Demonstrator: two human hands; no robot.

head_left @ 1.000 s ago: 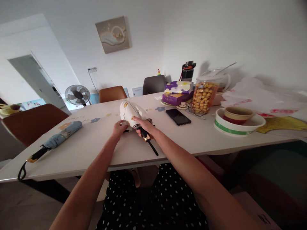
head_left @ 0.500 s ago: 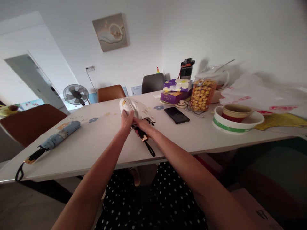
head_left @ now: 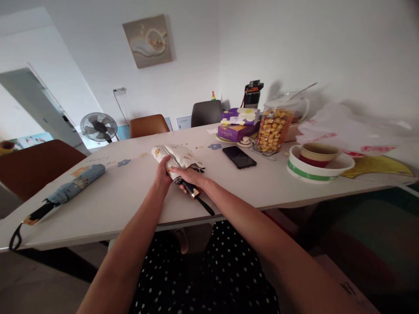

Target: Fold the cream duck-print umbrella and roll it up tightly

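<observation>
- The left hand [head_left: 163, 171] is wrapped around the middle of the folded white umbrella [head_left: 176, 158], fingers closed over its printed canopy.
- The right hand [head_left: 190, 178] grips the nearer end, closed just above the black handle [head_left: 191, 190].
- The umbrella's long axis runs from far left to near right: canopy tip away from the person, handle and black wrist strap [head_left: 206, 206] pointing back toward the table edge [head_left: 196, 220].
- Both hands touch it, side by side; the left sits farther along the canopy.
- A folded blue umbrella [head_left: 70, 188] lies well apart to the left.
- A black phone [head_left: 239, 157] lies to the right.
</observation>
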